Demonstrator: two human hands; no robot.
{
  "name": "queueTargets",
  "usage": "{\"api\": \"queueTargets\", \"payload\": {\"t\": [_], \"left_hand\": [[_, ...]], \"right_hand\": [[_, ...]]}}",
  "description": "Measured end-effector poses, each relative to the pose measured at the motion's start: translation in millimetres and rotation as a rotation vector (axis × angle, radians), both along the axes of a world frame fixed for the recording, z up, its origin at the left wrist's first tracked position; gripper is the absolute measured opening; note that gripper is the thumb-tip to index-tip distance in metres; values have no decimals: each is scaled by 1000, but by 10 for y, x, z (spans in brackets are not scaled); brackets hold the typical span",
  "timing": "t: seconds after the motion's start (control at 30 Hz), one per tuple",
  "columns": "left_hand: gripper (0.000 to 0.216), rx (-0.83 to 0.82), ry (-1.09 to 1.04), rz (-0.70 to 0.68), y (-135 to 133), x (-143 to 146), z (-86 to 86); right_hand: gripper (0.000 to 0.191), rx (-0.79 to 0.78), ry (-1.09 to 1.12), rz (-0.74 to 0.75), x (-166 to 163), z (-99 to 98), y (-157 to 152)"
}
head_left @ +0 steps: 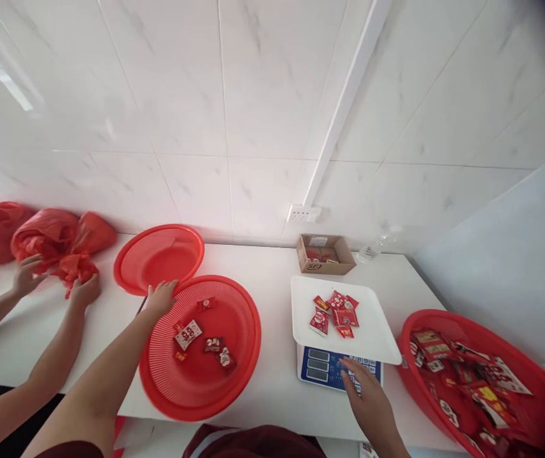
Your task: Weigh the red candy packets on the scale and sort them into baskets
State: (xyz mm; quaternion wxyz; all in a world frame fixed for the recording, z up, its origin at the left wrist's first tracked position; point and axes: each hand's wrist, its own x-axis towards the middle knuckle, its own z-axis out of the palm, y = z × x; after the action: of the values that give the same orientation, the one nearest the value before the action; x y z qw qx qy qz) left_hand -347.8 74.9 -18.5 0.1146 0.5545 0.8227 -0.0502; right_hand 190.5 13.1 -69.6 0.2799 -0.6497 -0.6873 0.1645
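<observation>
My left hand [160,299] grips the upper left rim of a red plastic basket [248,318]. Inside it lie several small wrapped snacks, among them a white-and-red packet [188,334]. Over the front of a digital scale [318,367] is my right hand [370,404], holding nothing, thumb and fingers apart near the keypad; whether a fingertip touches a key I cannot tell. A small pile of red snack packets [345,317] rests on the scale's white tray [372,337].
A second red basket [158,245] stands behind. At right, another red basket [409,327] holds many snacks. A cardboard box [330,266] and clear plastic bottle [375,248] stand near the wall. Left, a co-worker's hands [84,291] handle red plastic bags [50,232].
</observation>
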Motion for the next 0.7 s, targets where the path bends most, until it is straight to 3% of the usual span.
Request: {"api": "queueTargets", "payload": {"t": [0.27,0.43,0.57,0.7], "left_hand": [[60,-26,-56,-173,-181,-151,67],[53,-21,-76,-287,-205,-109,200],[48,39,-127,-210,-127,87,280],[47,84,-140,-214,-11,557,162]], "right_hand": [[39,-13,22,50,58,213,233],[39,-8,52,51,144,214,280],[38,-8,78,62,192,180,325],[38,-12,103,75,209,165,404]]}}
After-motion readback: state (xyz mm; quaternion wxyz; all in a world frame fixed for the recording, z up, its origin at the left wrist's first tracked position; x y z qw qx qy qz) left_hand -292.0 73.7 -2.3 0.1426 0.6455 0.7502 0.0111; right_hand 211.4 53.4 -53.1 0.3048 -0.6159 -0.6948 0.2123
